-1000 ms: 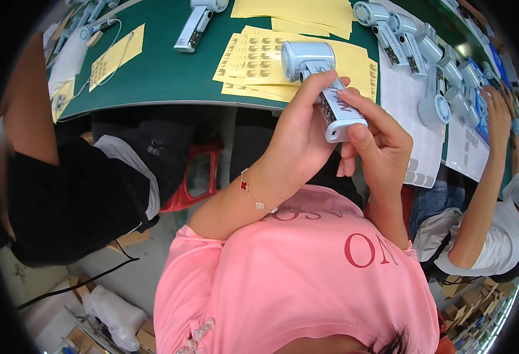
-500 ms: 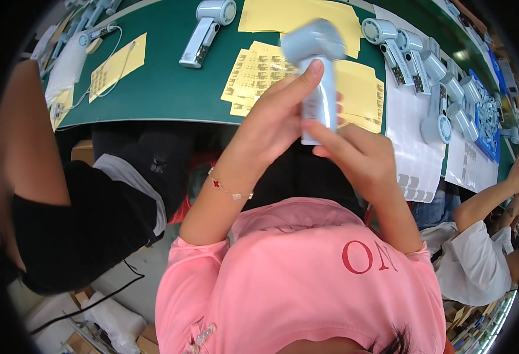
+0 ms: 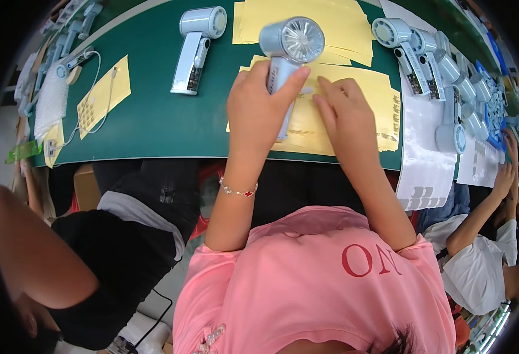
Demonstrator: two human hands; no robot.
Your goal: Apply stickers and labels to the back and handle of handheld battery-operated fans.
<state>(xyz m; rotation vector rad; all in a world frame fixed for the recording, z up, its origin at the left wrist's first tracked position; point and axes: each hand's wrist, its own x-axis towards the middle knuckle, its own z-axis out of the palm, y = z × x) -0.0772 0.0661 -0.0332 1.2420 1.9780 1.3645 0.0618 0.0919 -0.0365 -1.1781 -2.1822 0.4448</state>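
My left hand [image 3: 256, 109] is closed around the handle of a light-blue handheld fan [image 3: 292, 41]. The fan stands tilted over the table, its round head up and its grille with silvery blades facing right. Just right of it, my right hand [image 3: 351, 115] hovers at a stack of yellow sheets [image 3: 383, 88], thumb and forefinger apart and nothing visible between them. Small printed marks run along the stack's right edge. My left hand hides part of the fan's handle. Another light-blue handheld fan [image 3: 187, 59] lies on the green table [image 3: 147, 118] to the left.
More yellow sheets [image 3: 336, 20] lie at the back. Several fans [image 3: 391, 32] rest at right on white sheets [image 3: 422, 159], beside a blue tray [image 3: 497, 112] of parts. At left are a cable [image 3: 111, 94] on a yellow sheet and bubble wrap [image 3: 51, 103]. People sit on both sides.
The fan has moved forward and left in my left hand, and its head has turned to show the blades. My right hand has left the handle and moved over the yellow sheets.
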